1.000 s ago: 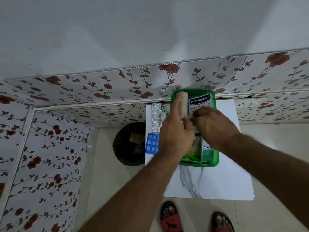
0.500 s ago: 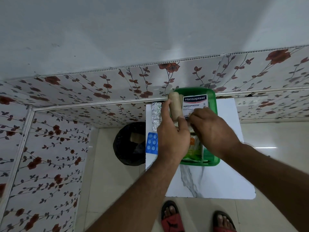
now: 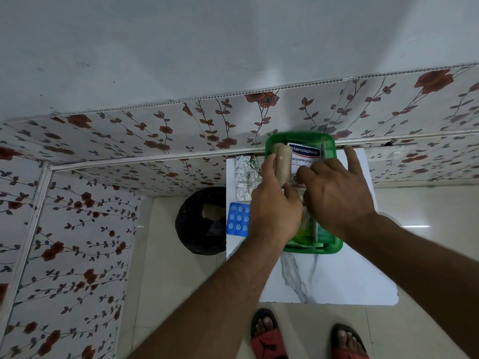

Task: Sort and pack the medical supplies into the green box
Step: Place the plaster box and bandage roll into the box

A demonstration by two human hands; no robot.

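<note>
Head camera: looks down past both forearms at a small white marble-patterned table [image 3: 337, 278] standing against a wall of floral panels [image 3: 145, 136].
Green box: the green plastic box [image 3: 333, 248] sits on the table's far half, its far rim close to the wall.
Box contents: a white Hansaplast plaster pack [image 3: 303, 155] lies at the far end; green and white packets [image 3: 315, 233] fill the near end, partly hidden by the hands.
Left hand: the left hand [image 3: 274, 211] is curled around a beige bandage roll [image 3: 282, 161], thumb on one side and fingers on the other, holding it over the box's left side beside the plaster pack.
Right hand: the right hand [image 3: 337, 193] hovers palm down over the middle of the box with fingers loosely bent and one finger stretched toward the right rim; whether it grips anything cannot be told.
Left of the box: a silver foil strip [image 3: 242, 177] and a blue tablet blister [image 3: 237, 220] lie on the table.
Floor: a black bag [image 3: 201, 221] sits beside the table; two feet in red sandals [image 3: 269, 338] show at the bottom edge.
</note>
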